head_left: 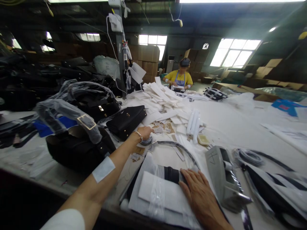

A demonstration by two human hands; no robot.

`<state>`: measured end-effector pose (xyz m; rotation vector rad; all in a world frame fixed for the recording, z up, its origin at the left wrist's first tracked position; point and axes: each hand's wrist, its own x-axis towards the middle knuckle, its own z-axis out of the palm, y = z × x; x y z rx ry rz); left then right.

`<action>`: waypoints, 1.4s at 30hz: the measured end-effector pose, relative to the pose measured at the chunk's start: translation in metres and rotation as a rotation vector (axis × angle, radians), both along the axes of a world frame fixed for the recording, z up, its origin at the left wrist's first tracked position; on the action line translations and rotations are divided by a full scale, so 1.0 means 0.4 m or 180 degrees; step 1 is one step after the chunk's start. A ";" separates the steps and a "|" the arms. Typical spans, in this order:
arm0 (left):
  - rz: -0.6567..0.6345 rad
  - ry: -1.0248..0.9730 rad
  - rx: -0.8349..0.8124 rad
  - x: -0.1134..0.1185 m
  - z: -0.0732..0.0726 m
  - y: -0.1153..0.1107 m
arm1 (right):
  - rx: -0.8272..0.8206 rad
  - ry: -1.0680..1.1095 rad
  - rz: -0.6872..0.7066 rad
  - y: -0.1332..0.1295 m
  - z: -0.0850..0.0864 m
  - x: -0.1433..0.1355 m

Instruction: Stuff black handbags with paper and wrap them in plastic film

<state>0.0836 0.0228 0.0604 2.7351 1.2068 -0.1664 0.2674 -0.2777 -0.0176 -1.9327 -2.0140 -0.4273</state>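
Dark heap: black bags [28, 76] are piled along the far left side
Open black bag: a black bag [72, 150] is set near the table edge, its strap [72, 113] wrapped in clear plastic and fitted with a gold-coloured buckle
Studded bag: a second black bag [127, 121] is laid tilted just beyond the left wrist
Left hand: the left hand [145, 132] is stretched forward, with the index finger extended to the small packets and the other fingers curled; whether anything is pinched cannot be told
Small packets: the packets [163, 129] are scattered at the left fingertip, in front of the white sheets [163, 99], which are heaped loosely
Wrapped bag: the wrapped bag [165, 199] is laid at the near edge, between the forearms, with its handle [176, 143] arched away and a black band [171, 174] seen across it
Co-worker: a person [178, 80] in yellow is seen across the table
Right hand: the right hand [200, 191] is rested on the wrapped bag's right side, fingers opened out flat and closed on nothing
Tape dispenser: a grey dispenser [219, 175] is placed just right of that hand
Coil: a grey strap [249, 158] is coiled farther right
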 end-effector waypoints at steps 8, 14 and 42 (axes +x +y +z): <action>0.0125 0.0160 0.0258 -0.034 -0.049 -0.025 | -0.0102 0.0156 -0.0147 0.004 0.001 -0.013; 0.0503 -0.0095 0.0431 -0.028 0.039 -0.027 | -0.0126 0.0274 -0.0244 0.000 0.016 -0.025; -0.0153 0.0044 0.0279 0.070 -0.078 -0.154 | -0.0277 0.0776 -0.0018 -0.005 0.041 -0.038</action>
